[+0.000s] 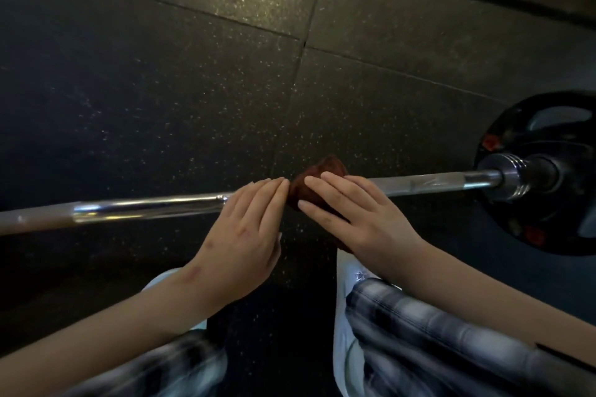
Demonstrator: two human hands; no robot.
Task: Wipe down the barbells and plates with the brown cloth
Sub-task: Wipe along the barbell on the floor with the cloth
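Note:
A chrome barbell (138,208) lies across the view from the left edge to the right. A black plate (548,229) with red marks sits on its right end behind a steel collar (512,176). The brown cloth (306,187) is draped over the bar at the middle. My right hand (351,213) lies flat on the cloth with straight fingers, pressing it on the bar. My left hand (248,226) rests on the bar just left of the cloth, fingers straight, fingertips touching the cloth's edge.
Dark speckled rubber floor tiles (193,74) with seams run beneath the bar. My knees in checked trousers (435,338) and pale shoes (348,271) are at the bottom, close under the bar.

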